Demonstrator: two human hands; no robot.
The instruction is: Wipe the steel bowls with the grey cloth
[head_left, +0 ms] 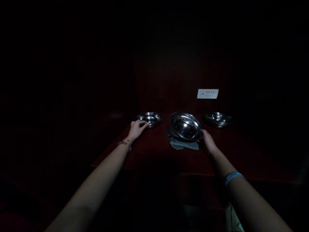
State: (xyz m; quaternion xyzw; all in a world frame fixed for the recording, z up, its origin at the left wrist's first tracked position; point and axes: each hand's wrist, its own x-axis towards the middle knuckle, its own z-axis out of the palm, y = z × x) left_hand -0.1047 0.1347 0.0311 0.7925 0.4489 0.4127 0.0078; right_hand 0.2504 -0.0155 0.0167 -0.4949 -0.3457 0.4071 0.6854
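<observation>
A tilted bowl [186, 126] is clamped in the right hand [208, 141], a cloth [185, 144] at its six o'clock — at nine, a second bowl [154, 119] is touched by the left hand [137, 129] (grip cannot be told).

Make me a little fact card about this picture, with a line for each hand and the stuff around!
Left hand: at the near rim of the left bowl
Right hand: holding the tilted bowl by its right side
Cloth: grey-blue, on the red table, beneath the tilted bowl
Right bowl: shiny, maybe several stacked
Wall: white socket plate
Light: very dim
</observation>
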